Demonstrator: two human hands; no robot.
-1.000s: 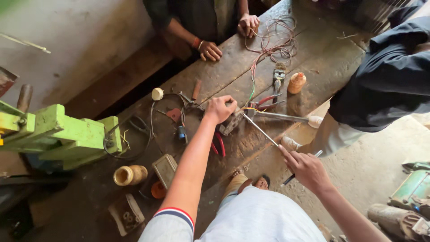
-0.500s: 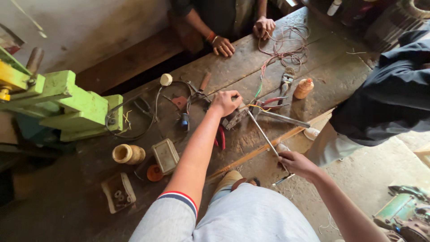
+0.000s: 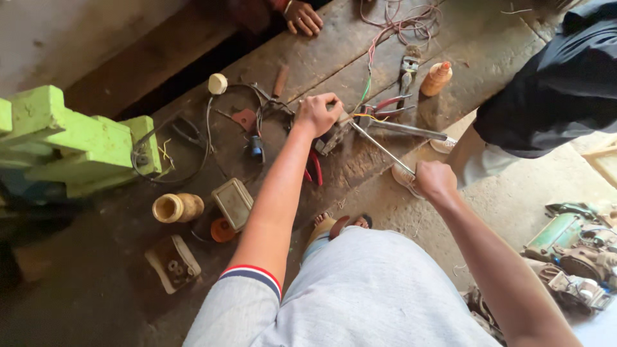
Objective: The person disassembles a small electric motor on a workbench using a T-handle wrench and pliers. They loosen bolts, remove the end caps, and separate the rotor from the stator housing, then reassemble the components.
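Steel rod [image 3: 384,149], thin and straight, in right hand [image 3: 435,180]'s closed grip; left hand [image 3: 316,114] clamps a small metal part [image 3: 335,136].

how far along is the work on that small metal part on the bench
Done: nothing visibly finished. In hand: left hand pins the small metal part on the wooden bench; right hand drives a long screwdriver into it. Left: its coloured wires lie loose, red-handled pliers unused.

Pliers [image 3: 313,172] on bench [image 3: 450,58] below left hand [image 3: 316,114], bottle [image 3: 436,78] far right, jar [image 3: 177,207] left of small box [image 3: 233,203]
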